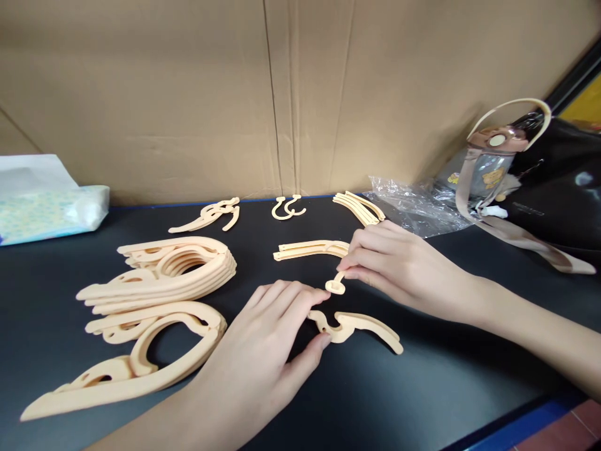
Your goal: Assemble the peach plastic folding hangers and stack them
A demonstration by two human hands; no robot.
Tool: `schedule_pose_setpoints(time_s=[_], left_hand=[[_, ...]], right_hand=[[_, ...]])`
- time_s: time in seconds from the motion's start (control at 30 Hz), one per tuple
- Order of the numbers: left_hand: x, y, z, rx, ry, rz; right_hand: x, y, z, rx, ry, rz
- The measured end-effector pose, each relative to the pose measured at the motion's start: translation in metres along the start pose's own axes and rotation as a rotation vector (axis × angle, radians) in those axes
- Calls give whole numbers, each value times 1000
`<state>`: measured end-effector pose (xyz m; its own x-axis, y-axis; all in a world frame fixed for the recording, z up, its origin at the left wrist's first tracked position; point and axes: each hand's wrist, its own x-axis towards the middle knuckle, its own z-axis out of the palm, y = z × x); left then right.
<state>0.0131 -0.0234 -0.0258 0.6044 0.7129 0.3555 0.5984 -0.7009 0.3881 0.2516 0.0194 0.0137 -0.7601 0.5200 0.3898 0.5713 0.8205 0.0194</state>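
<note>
My right hand (380, 260) pinches a cream plastic hook (335, 286), its flat round end pointing down and most of its curve hidden by the fingers. Between thumb and fingers, my left hand (275, 351) grips the left end of a curved cream hanger piece (345, 329) with a short notched body and one arm stretching right. That piece is just below the hook, with a gap between them. Behind the right hand lie two slim hanger arms (310, 249). Left of my left hand are stacked folded hangers (188, 282) and, nearer, another folded hanger (141, 379).
Along the back of the black table lie loose hanger pieces (209, 215), hooks (287, 208) and slim arms (359, 208). A tissue pack (51, 203) sits far left. Clear plastic wrap (413, 203), a strapped bottle (491, 166) and a black bag (558, 194) occupy the right. Cardboard (188, 94) stands behind.
</note>
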Motion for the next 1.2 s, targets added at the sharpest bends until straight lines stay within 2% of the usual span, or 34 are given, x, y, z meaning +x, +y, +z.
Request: schedule_pose_setpoints(time_s=[0.2,0.43,0.6,0.9,1.03,1.13,1.2], left_hand=[[-1,0,0,-27,75,-111],[1,-1,-2,-6,108,8],[3,-2,-3,2,115,54],[3,1,-2,17,136,73],[4,-1,-4,44,128,98],[4,-4,-5,61,134,84],[5,-6,-6,68,152,68]], right_hand=[[0,-10,-1,27,-16,-23],[0,-23,5,35,9,-114],[-1,-24,9,15,39,-102],[0,-28,10,-96,22,-140],[1,-28,10,-111,59,-151],[1,-26,3,-106,129,-132],[0,-25,-4,-61,113,-93]])
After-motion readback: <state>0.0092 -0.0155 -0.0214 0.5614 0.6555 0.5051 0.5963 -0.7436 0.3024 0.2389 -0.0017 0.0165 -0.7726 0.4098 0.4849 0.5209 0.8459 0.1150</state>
